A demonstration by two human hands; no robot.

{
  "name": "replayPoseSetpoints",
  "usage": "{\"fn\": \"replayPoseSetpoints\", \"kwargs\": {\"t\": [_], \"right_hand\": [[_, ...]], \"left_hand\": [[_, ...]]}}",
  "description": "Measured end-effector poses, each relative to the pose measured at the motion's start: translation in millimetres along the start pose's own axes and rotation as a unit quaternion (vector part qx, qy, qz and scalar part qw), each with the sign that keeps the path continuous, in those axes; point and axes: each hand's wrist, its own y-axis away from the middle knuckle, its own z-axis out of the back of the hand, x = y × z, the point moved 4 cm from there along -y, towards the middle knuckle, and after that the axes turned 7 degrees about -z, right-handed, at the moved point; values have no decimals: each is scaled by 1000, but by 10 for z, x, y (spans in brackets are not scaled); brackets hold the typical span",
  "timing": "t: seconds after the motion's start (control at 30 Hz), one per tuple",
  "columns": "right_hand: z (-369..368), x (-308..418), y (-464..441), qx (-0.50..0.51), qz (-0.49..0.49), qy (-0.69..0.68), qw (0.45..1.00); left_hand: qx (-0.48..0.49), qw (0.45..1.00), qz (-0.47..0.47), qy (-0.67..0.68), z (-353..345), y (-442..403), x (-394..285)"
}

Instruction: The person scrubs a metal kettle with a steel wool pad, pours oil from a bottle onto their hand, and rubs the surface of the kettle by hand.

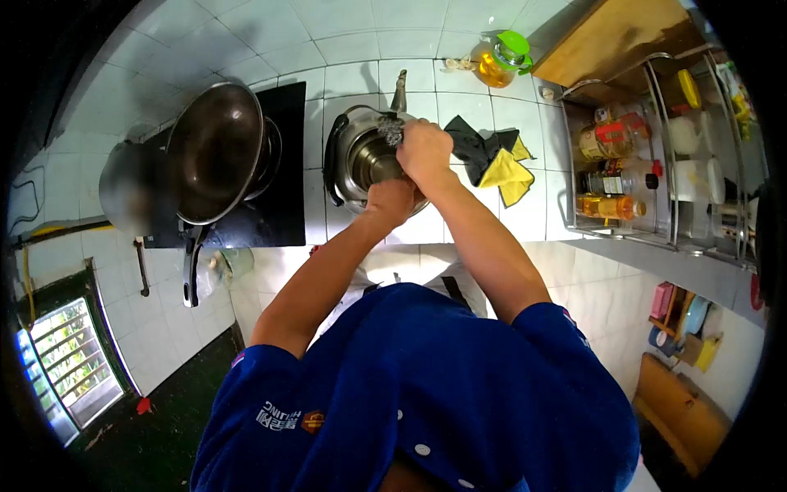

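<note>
Closest is the person's blue shirt; past it, on the white tiled counter, a steel kettle stands open, both hands at its mouth. The left hand bends over the near rim with its fingers hidden, so I cannot tell how they are set. The right hand, just beyond, curls its fingers round a grey wire scourer. If the left hand's hold is loose, hard rubbing could skid or tip the kettle — smooth tile may give little grip — and stray strands could drop inside. To the right lies a black-and-yellow cloth; to the left, a wok rests over the black cooktop, its handle jutting past the counter edge, where a passing arm could catch it. Farther back, near the wall, stands a green-lidded jug of amber liquid.
</note>
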Motion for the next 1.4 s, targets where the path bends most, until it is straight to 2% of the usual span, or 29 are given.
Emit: {"fn": "replayPoseSetpoints", "kwargs": {"t": [0.07,0.13,0.17,0.2,0.27,0.3,0.33,0.4,0.47,0.5,0.53,0.63,0.73,0.87,0.93,0.97,1.0,1.07,1.1,1.27,1.33,1.4], "right_hand": [[-63,-8,-18,-2,-7,17,1000],[91,-97,172,-8,-2,-23,1000],[141,-165,284,-6,-21,-72,997],[170,-212,402,-2,-44,-122,992],[174,-263,611,8,-65,-129,989],[156,-294,715,11,-70,-145,987],[130,-328,814,15,-73,-161,984],[65,-472,998,-17,-65,-174,982],[-125,-735,1170,-12,-184,-359,915],[-258,-848,1258,-11,-235,-464,854],[-72,-832,1285,33,-276,-527,803],[75,-964,1399,20,-300,-552,777],[136,-1061,1486,11,-334,-537,775],[18,-1138,1626,46,-386,-559,732],[3,-1119,1647,26,-333,-605,723],[-34,-1115,1704,43,-393,-592,702],[-138,-1140,1723,48,-400,-593,698],[-165,-1105,1675,-59,-171,-511,840],[-67,-1032,1600,-50,-146,-476,866],[-209,-848,1404,-49,-125,-482,866],[-196,-850,1249,-85,-105,-444,886],[-274,-930,999,-134,-92,-434,886]], "left_hand": [[10,1000,-15,22,59,94,2],[53,996,-30,-66,217,198,-38],[43,994,-63,-78,249,240,8],[51,994,-64,-77,254,246,40],[132,990,-26,-39,196,211,97],[142,989,-19,-33,174,197,87],[146,988,-20,-35,147,193,97],[77,995,-53,30,124,197,97],[84,993,-52,68,201,173,72],[85,989,-52,106,222,144,73],[93,989,-50,105,138,105,124],[78,968,-61,229,5,-9,182],[103,963,-3,250,160,41,74],[106,968,2,227,239,98,86],[72,949,3,307,195,120,172],[58,938,3,341,145,116,211],[64,938,10,341,138,114,217],[94,919,87,373,136,137,241],[76,914,72,393,136,130,211],[82,924,76,366,23,130,146],[71,924,65,370,-5,106,135],[31,958,50,281,-12,95,171]]}}
